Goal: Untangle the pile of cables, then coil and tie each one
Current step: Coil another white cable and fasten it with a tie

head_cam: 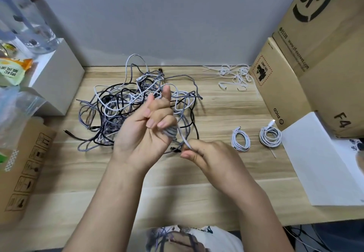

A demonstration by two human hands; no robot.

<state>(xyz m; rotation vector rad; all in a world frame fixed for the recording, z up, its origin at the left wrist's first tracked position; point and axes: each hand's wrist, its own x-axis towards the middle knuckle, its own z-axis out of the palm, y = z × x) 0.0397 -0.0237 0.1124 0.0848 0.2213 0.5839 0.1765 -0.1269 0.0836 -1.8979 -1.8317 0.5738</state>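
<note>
The coiling step seems to be in hand. The free end of a white cable (184,138) is pinched by the right hand (204,153). Just beyond it to the left, the wound turns are gripped by the curled fingers of the left hand (145,131). Next, the remaining end should probably be wound and tied. Farther off the tangled pile (137,103) lies; two finished coils (240,140) rest at the right.

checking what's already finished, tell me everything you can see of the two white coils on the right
The two white coils lie flat on the wooden table, side by side but apart, right of the tangled pile and beside a white sheet. Each is a smooth white cable wound into a small round loop. The right one shows a white plug pointing up and away. No hand touches them.
</note>
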